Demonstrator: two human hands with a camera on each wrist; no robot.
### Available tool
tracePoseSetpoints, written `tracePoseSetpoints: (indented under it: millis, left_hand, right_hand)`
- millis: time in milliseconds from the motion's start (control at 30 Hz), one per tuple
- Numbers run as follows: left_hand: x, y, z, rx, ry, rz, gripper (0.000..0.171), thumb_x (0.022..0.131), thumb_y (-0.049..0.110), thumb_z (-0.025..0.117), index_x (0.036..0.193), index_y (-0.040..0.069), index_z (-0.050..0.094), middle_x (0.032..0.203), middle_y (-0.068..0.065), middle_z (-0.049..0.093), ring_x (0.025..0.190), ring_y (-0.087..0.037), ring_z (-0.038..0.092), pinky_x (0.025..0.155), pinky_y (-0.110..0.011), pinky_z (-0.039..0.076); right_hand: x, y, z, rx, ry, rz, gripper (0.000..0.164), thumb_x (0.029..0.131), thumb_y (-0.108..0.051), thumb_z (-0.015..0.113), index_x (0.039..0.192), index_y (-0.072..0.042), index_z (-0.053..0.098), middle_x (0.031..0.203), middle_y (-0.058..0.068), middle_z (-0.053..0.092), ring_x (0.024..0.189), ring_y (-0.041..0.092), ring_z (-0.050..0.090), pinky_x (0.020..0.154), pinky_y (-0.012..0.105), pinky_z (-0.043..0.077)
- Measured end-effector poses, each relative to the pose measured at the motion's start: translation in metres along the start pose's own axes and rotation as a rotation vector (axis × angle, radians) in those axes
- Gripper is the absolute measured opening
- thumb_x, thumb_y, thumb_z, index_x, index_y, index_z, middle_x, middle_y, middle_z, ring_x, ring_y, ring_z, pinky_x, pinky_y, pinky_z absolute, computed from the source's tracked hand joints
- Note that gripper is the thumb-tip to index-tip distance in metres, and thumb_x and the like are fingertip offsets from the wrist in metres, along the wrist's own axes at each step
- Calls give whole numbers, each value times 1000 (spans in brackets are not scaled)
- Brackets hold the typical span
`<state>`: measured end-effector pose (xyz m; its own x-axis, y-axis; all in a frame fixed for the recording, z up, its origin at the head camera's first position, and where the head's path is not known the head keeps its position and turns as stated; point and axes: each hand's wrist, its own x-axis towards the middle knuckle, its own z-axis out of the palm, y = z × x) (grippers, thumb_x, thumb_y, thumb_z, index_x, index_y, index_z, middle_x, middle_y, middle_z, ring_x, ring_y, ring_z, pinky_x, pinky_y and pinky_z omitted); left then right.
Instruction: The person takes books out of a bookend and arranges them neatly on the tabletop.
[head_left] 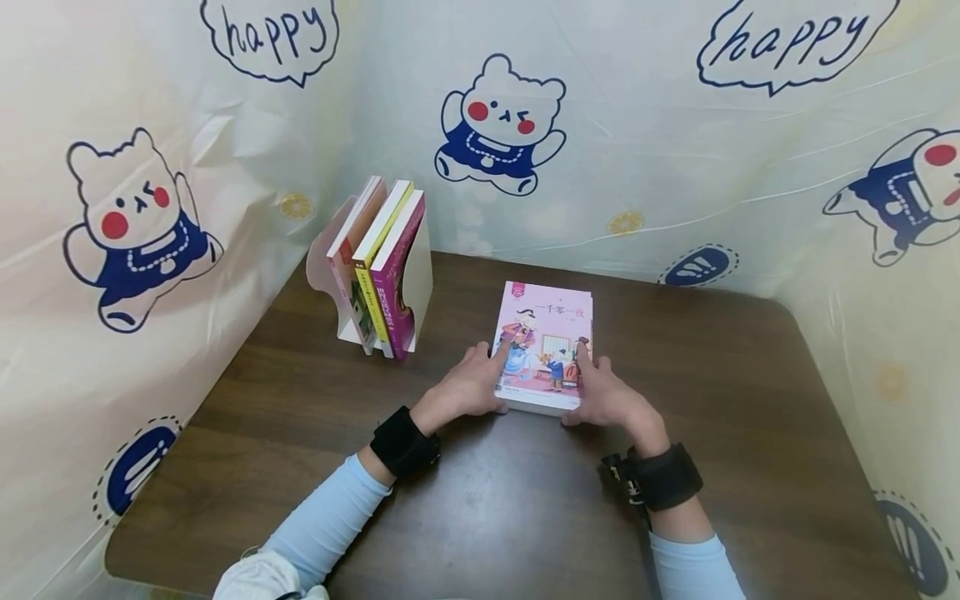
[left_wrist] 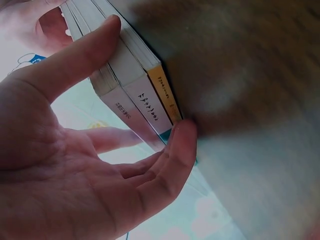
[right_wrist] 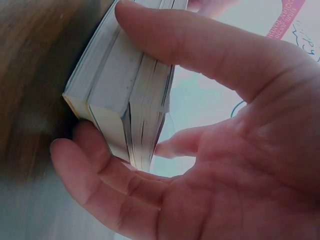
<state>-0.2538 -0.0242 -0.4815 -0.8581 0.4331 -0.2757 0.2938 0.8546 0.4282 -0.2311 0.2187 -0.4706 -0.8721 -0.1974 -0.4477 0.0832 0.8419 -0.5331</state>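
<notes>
A small stack of books (head_left: 546,325) lies on the table, topped by a pink book with cartoon figures on its cover. My left hand (head_left: 468,383) grips the stack's left side; the left wrist view shows the thumb on the page edges and curled fingers along the spines (left_wrist: 142,102). On the right side my right hand (head_left: 609,396) holds the stack too. In the right wrist view its thumb lies across the page edges (right_wrist: 117,75), and its fingers curl round the far side. Three books show in the pile.
Toward the back left of the brown table (head_left: 525,508) stands a white book rack (head_left: 421,287). Several upright books lean in it, among them a yellow one (head_left: 370,292) and a magenta one (head_left: 390,304). A printed curtain (head_left: 637,133) hangs round the table's back and sides.
</notes>
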Motion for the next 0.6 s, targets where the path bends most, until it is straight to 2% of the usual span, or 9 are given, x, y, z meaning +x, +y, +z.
tracePoseSetpoints:
  millis: [433,600]
  left_hand:
    - [0,-4,1,-48,11,14,110,87,29,90,169,12,20,146,-24,40,119,-29,44,98,-44,49]
    - [0,-9,0,-98,7,13,112,84,30,92,170,15,21,146,-22,41,119,-28,45,98,-45,49]
  right_hand:
    - [-2,-1,1,-6,15,-12,127,86,-28,90,168,-7,-5,161,37,11,132,50,40,108,69,39]
    - [-5,1,0,5,-8,-36,128,86,-43,88,169,-8,-4,157,33,19,131,47,41,107,64,43]
